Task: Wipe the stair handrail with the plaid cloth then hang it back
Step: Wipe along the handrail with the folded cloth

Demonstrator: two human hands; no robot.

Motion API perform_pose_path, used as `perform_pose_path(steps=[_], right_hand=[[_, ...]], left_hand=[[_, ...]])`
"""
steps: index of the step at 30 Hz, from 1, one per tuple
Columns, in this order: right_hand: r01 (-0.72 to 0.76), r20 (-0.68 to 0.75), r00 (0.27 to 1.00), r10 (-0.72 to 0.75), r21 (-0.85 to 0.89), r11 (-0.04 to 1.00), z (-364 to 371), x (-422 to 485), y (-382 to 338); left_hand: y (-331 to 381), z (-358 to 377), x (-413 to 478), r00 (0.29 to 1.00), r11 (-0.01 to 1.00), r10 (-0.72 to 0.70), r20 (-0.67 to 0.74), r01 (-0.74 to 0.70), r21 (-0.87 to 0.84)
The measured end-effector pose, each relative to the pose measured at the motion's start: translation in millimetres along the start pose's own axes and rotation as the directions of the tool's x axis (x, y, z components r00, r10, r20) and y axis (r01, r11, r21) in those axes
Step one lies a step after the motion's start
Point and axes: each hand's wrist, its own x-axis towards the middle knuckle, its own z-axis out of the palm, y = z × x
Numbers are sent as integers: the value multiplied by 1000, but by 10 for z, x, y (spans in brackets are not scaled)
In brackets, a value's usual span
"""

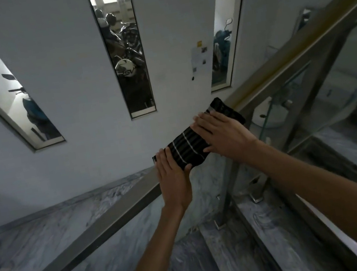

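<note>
A: Where is the plaid cloth (192,143) now?

B: It lies over the handrail (107,222), at the corner where the rail bends. The lower run of the rail goes down to the left from the cloth, and the upper run (295,47) goes up to the right from it. The cloth is dark with thin pale stripes and it is folded over the rail, so it covers the top and hangs a little on both sides.

A: What do the hands do?

B: Both hands are on the cloth. The left hand (173,179) is at the lower end of the cloth. Its fingers lie together over the top edge, and the thumb comes from below, so the cloth and the rail are pinched between them. The right hand (222,131) is at the upper end of the cloth, and its fingers are laid flat and slightly spread, pressing the cloth down onto the rail. Its thumb is lower on the cloth, toward the left hand.

A: What is around the cloth?

B: Behind the cloth is a pale wall (66,71) with three narrow windows; the middle window (125,56) is right above the cloth. Below the cloth are grey marble steps (272,226), and to the right of it a glass panel (297,100) stands under the upper rail.
</note>
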Motion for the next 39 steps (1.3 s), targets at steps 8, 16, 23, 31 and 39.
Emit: perform_pose_path(steps=[8, 16, 23, 31, 39], right_hand=[[-30, 44, 999, 31, -37, 999, -293, -322, 896], [-37, 102, 994, 36, 2, 999, -565, -562, 1605], [16, 21, 1000, -16, 6, 1000, -506, -725, 2210], [29, -6, 1000, -29, 42, 999, -552, -939, 3043], [-4, 8, 1000, 4, 69, 998, -779, -1266, 3939]], left_hand=[[969, -8, 212, 999, 999, 48, -4, -48, -8], [1760, -67, 370, 998, 999, 38, 40, -39, 26], [2284, 29, 456, 997, 998, 68, -39, -68, 9], [3137, 130, 628, 996, 999, 35, -83, -37, -24], [4179, 38, 849, 1000, 999, 14, -11, -14, -32]])
